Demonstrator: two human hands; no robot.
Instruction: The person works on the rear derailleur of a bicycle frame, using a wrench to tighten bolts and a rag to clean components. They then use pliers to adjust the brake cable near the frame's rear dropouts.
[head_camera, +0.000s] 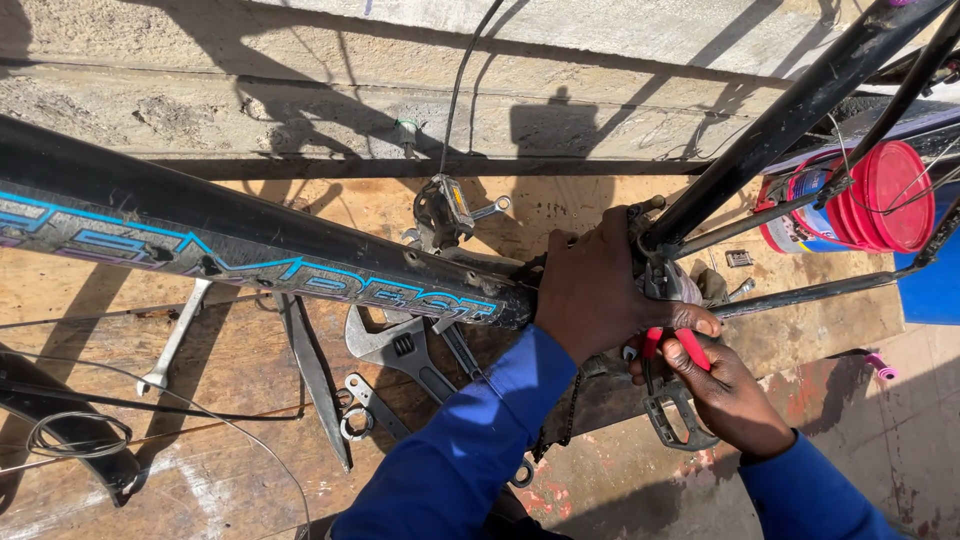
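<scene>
Over the right half of the wooden workbench (250, 440) hangs a black bicycle frame (250, 245), its tubes meeting at the bottom bracket; the left hand (595, 290) is wrapped tight around that junction; the right hand (725, 395), just below, squeezes red-handled pliers (675, 348) whose nose is hidden behind the joint; the frame looks stiff, weighty and awkward, best held at that junction, the pliers by their sleeves; an adjustable wrench (395, 350), spanners and a cable coil (75, 435) lie toward the left edge; a red-lidded bucket (870, 195) stands far right.
</scene>
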